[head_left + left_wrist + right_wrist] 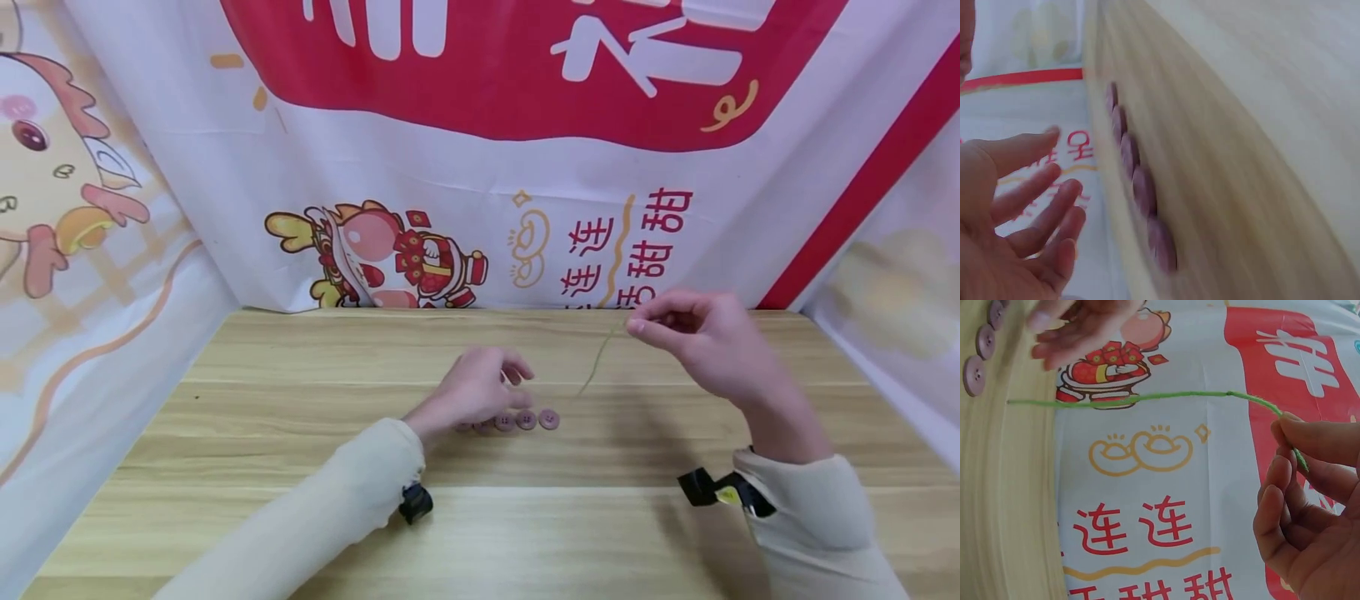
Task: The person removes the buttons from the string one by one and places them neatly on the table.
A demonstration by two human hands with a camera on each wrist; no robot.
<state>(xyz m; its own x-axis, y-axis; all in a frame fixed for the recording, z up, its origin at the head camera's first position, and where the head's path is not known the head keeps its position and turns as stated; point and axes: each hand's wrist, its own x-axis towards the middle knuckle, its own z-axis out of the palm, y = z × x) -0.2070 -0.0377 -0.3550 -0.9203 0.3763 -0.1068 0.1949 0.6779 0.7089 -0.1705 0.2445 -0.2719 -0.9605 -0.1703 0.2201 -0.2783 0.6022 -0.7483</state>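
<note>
My right hand [701, 342] is raised over the back right of the table and pinches one end of a thin green fuzzy stem like a pipe cleaner [1179, 394]. The stem's free end hangs down to the left. My left hand [483, 383] hovers just above a row of purple buttons [549, 419], its fingers loosely bent with nothing between them. In the left wrist view several buttons [1144, 190] lie in a line on the wood, apart from the left fingers. The left hand hides part of the row in the head view.
The wooden table [300, 450] meets a white printed cloth [480, 175] at its back edge, with more cloth at both sides. Both sleeves carry small black wrist devices, one on the left wrist [416, 502] and one on the right [723, 490].
</note>
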